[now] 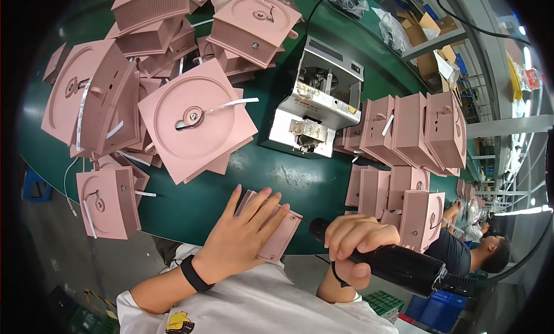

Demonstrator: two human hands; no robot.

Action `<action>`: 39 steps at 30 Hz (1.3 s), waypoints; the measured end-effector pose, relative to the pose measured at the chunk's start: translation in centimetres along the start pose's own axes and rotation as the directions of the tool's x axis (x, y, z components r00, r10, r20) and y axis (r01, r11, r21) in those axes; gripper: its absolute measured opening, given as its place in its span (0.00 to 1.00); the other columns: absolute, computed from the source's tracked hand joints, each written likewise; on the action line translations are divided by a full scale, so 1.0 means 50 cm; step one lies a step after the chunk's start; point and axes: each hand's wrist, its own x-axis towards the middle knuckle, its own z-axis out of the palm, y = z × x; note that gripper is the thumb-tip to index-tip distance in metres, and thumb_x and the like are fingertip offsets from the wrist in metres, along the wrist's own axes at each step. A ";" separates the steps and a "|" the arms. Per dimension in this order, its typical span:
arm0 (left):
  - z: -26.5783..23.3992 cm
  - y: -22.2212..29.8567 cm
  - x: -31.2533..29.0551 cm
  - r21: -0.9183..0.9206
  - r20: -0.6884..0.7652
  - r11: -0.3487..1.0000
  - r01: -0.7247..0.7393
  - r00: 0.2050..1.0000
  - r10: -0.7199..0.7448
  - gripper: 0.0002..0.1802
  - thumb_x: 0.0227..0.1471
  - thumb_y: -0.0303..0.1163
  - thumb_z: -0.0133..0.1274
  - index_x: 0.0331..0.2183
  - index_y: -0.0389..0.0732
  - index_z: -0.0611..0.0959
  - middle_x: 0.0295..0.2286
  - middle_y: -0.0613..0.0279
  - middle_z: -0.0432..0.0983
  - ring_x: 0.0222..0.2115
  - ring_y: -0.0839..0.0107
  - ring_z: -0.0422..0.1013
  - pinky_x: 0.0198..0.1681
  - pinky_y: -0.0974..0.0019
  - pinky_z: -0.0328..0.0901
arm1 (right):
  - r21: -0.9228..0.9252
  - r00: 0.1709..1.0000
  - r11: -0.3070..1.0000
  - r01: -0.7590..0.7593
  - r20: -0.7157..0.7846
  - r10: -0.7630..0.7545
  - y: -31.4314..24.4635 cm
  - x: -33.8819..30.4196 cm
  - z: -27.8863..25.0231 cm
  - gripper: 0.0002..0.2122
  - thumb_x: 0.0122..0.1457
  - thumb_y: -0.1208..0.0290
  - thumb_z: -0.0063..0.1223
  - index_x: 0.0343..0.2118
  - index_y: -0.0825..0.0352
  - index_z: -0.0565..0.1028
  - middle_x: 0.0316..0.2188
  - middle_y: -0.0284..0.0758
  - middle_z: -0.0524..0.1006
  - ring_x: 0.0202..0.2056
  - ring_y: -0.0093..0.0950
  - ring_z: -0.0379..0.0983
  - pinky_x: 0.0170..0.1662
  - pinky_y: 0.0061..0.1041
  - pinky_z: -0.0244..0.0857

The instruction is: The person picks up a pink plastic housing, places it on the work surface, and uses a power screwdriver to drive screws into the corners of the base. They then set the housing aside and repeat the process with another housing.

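Observation:
My left hand (234,241) lies over a small pink plastic panel (281,237) at the near edge of the green table, its fingers stretched out and apart. Small holes show near the panel's right-hand corners; much of the rest is under the hand. My right hand (360,239) is wrapped round a black corded electric screwdriver (412,269), held slantwise to the right of the panel. The tool's front end points left, apart from the panel, and no bit can be made out.
Pink housings with round recesses (210,117) and white strips are piled at the left. A metal machine (314,103) stands at the back middle. More pink housings (384,129) are stacked to its right. A co-worker (470,253) sits at the far right.

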 end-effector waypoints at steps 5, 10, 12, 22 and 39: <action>0.001 -0.003 0.003 -0.066 0.001 0.998 -0.002 1.000 0.002 0.47 0.45 0.55 0.64 0.61 0.42 0.72 0.59 0.54 0.64 0.64 0.55 0.57 0.65 0.35 0.51 | 0.009 0.999 1.000 -0.009 0.038 0.009 -0.005 0.011 0.005 0.17 0.62 0.60 0.63 0.36 0.64 0.65 0.16 0.31 0.72 0.13 0.24 0.69 0.19 0.26 0.68; 0.011 -0.007 0.002 -0.082 -0.023 0.997 0.006 1.000 -0.008 0.47 0.45 0.53 0.64 0.62 0.41 0.71 0.58 0.54 0.64 0.64 0.55 0.57 0.65 0.36 0.52 | 0.011 0.999 0.999 -0.049 0.016 0.049 0.029 -0.002 0.015 0.17 0.61 0.60 0.64 0.34 0.65 0.66 0.15 0.30 0.72 0.13 0.24 0.70 0.19 0.26 0.69; 0.010 -0.006 0.004 -0.106 -0.020 0.994 0.004 1.000 -0.006 0.46 0.45 0.52 0.64 0.62 0.41 0.71 0.58 0.53 0.64 0.64 0.55 0.57 0.66 0.37 0.52 | 0.010 0.998 0.998 -0.065 0.019 0.065 0.035 -0.005 0.015 0.17 0.60 0.60 0.64 0.33 0.65 0.67 0.15 0.30 0.72 0.13 0.24 0.70 0.19 0.26 0.69; -0.015 -0.031 0.009 -0.239 0.032 0.970 -0.035 0.999 0.044 0.51 0.39 0.51 0.68 0.62 0.39 0.70 0.57 0.53 0.64 0.62 0.56 0.58 0.65 0.41 0.52 | 0.074 0.975 0.991 -0.108 0.204 0.091 0.061 0.019 -0.001 0.18 0.57 0.58 0.66 0.30 0.64 0.68 0.14 0.28 0.72 0.12 0.23 0.69 0.19 0.25 0.70; 0.009 -0.043 -0.001 -0.258 -0.054 0.962 -0.088 0.996 0.076 0.50 0.37 0.54 0.69 0.61 0.44 0.74 0.56 0.54 0.66 0.60 0.55 0.59 0.64 0.45 0.53 | 0.037 0.982 0.991 -0.129 0.146 0.123 0.053 0.006 0.013 0.18 0.57 0.57 0.64 0.29 0.64 0.66 0.13 0.28 0.71 0.12 0.23 0.69 0.20 0.25 0.69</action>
